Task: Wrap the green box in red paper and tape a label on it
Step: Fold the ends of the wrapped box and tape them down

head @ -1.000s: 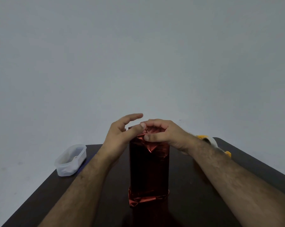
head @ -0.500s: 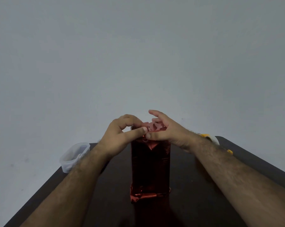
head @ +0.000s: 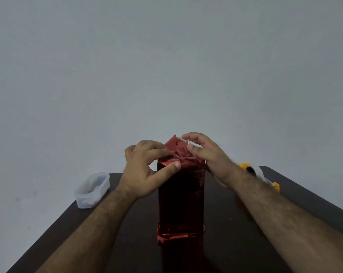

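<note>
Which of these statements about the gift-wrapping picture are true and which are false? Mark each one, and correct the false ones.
1. The wrapped box stands upright on the table. True.
2. The left hand holds scissors. False: it pinches the red paper at the box's top.
3. A clear plastic tub sits left of the box. True.
4. The tape dispenser lies on top of the box. False: it lies on the table behind the right hand.

I see a bare room, kind unclear: a dark table (head: 245, 243) low in frame against a plain grey wall (head: 166, 66).
</note>
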`<action>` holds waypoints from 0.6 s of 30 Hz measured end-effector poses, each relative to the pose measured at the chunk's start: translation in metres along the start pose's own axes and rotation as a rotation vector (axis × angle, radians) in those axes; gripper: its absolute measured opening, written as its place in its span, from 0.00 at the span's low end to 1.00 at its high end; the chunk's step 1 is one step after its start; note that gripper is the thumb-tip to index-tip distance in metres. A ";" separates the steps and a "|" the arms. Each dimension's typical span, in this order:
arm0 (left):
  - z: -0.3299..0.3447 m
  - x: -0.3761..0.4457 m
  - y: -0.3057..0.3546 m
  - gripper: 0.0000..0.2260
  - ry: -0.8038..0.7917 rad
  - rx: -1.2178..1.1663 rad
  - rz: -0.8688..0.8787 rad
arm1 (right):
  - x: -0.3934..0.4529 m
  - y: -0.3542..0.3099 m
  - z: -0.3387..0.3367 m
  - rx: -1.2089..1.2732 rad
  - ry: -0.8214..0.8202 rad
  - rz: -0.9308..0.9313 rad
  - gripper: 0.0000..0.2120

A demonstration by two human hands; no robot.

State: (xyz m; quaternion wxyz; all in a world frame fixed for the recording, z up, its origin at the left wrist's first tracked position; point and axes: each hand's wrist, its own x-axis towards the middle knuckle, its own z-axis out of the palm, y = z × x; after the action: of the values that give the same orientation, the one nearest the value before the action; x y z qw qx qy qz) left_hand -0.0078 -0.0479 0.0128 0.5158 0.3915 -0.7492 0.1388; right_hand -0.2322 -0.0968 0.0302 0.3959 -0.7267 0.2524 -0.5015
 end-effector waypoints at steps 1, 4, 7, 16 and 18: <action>0.001 -0.001 0.000 0.22 0.008 0.001 0.006 | -0.001 0.000 0.000 0.002 0.015 -0.011 0.12; 0.003 -0.003 0.001 0.20 0.007 0.001 0.020 | -0.003 -0.001 0.003 0.045 0.039 -0.016 0.12; 0.003 -0.001 0.001 0.18 -0.007 -0.042 0.003 | -0.002 0.004 0.005 0.072 0.033 -0.003 0.10; -0.014 0.014 0.000 0.17 -0.229 -0.030 -0.009 | -0.005 0.004 0.005 0.002 -0.013 -0.018 0.16; -0.016 0.016 -0.003 0.18 -0.262 0.027 0.015 | -0.004 0.005 0.003 -0.007 -0.039 -0.014 0.18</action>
State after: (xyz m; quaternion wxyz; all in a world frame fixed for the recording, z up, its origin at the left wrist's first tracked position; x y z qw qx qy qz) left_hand 0.0025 -0.0465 0.0332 0.4074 0.4076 -0.8111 0.1001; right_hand -0.2306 -0.0955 0.0235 0.3947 -0.7396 0.2413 -0.4889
